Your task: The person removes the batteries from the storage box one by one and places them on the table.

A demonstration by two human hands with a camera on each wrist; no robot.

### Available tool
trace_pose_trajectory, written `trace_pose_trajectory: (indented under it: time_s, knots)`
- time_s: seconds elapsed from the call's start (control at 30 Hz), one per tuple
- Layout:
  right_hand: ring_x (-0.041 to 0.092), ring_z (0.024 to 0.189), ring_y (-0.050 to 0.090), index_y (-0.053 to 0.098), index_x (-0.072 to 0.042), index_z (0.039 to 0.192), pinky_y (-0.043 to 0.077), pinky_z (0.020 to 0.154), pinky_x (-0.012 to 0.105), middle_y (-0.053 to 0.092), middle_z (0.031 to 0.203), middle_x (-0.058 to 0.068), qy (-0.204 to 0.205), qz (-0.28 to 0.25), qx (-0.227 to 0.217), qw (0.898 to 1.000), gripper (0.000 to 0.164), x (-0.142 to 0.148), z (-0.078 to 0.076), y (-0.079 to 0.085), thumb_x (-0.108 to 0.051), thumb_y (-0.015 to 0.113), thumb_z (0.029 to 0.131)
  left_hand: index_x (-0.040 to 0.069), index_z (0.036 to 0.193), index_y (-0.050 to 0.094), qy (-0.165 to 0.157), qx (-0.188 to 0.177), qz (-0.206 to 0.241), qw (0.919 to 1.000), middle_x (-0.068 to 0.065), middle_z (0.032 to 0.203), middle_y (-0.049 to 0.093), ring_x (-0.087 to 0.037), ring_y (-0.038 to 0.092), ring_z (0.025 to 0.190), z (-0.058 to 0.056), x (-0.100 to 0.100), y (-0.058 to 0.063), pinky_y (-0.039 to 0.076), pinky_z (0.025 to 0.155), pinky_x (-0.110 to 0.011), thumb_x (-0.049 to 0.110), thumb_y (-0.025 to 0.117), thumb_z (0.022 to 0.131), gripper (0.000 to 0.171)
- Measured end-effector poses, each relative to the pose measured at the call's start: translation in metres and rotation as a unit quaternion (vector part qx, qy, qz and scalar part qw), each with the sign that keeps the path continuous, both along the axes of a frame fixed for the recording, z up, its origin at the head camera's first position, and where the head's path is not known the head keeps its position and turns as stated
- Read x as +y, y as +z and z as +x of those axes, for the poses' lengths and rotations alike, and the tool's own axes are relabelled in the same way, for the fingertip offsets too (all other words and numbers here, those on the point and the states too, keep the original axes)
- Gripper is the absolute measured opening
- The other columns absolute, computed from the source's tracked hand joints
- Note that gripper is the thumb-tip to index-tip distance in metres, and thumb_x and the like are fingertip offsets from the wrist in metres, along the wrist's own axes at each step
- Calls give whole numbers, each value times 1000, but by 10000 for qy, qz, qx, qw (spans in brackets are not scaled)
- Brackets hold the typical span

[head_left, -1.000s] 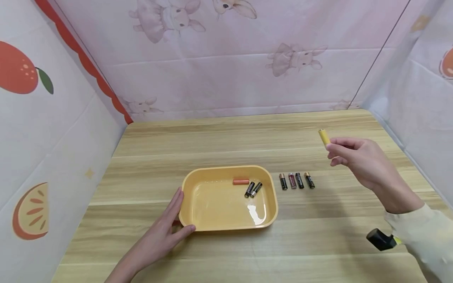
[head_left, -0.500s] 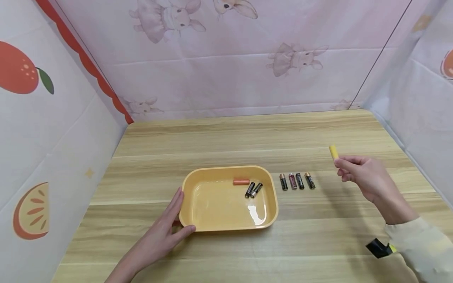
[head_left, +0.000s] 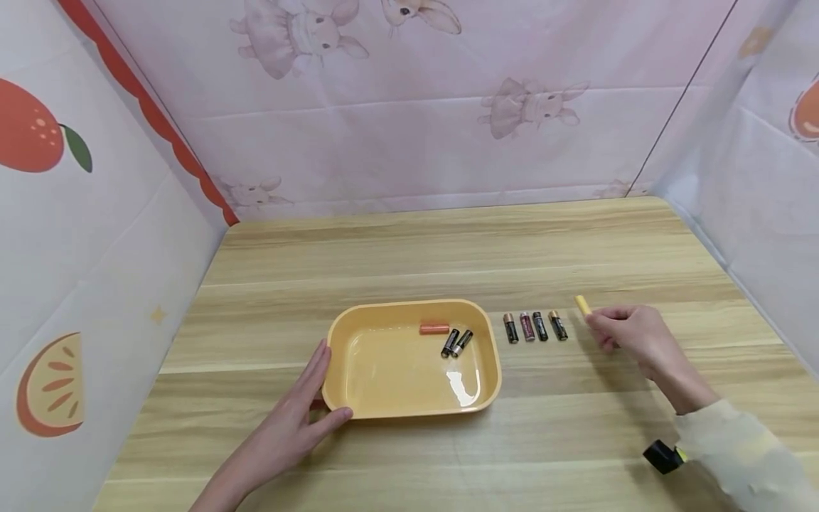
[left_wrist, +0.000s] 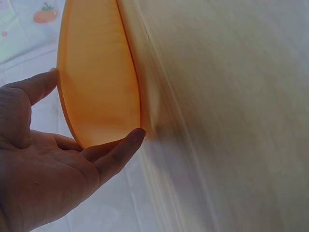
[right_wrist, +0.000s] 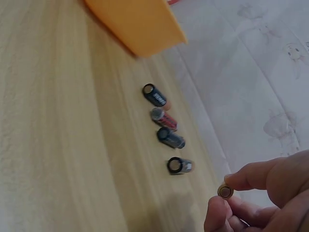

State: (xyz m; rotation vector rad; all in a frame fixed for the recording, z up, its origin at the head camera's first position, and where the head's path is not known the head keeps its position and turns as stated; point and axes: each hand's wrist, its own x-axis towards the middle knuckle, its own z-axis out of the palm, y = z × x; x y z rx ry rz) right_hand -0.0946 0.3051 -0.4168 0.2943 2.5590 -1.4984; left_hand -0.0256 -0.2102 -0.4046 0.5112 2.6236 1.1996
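My right hand (head_left: pixel 636 334) pinches a yellow battery (head_left: pixel 583 306) between thumb and fingers, low over the table and just right of a row of batteries. In the right wrist view the end of that yellow battery (right_wrist: pixel 225 191) faces the camera. The row has a black battery (head_left: pixel 510 328) with a copper top, a red one (head_left: pixel 527 326), a dark one (head_left: pixel 540 326) and a black-and-gold one (head_left: pixel 558 325). My left hand (head_left: pixel 297 419) holds the left end of a yellow plastic tray (head_left: pixel 409 414), thumb at the near rim and fingers along the side.
Inside the tray, towards its right end, lie an orange battery (head_left: pixel 434 329) and two black batteries (head_left: pixel 456 343). The wooden table (head_left: pixel 384 263) runs back to a pink rabbit-print wall cloth (head_left: pixel 409 156), with white cloth at both sides.
My right hand, with the yellow battery, first came slightly down and right, then further down and left towards the row. The left hand and the tray stay in place.
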Motion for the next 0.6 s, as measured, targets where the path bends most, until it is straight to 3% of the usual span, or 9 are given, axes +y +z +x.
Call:
trace_pose_trajectory:
  time_s: [0.23, 0.37, 0.6]
  knots:
    - [12, 66, 60, 65, 18, 117, 56, 56, 26, 68, 78, 4, 73, 321, -319, 9989, 38, -5, 1, -10, -16, 67, 100, 4, 165, 8, 15, -60, 71, 10000, -13, 172, -1, -32, 42, 141, 0, 0, 0, 50, 104, -43, 34, 71, 100, 95]
    - [12, 60, 57, 69, 15, 113, 51, 51, 25, 65, 72, 3, 120, 642, -237, 9976, 36, -8, 1, -12, -18, 70, 98, 5, 166, 8, 32, -95, 107, 9999, -12, 172, -2, -31, 46, 138, 0, 1, 0, 50, 104, -43, 34, 71, 100, 95]
    - [15, 60, 57, 70, 11, 109, 47, 49, 25, 66, 71, 3, 234, 1014, -36, 9946, 31, -14, 0, -12, -16, 71, 94, 5, 166, 8, 28, -39, 67, 10000, -11, 172, -2, -32, 41, 142, 0, 1, -1, 50, 104, -44, 35, 71, 100, 95]
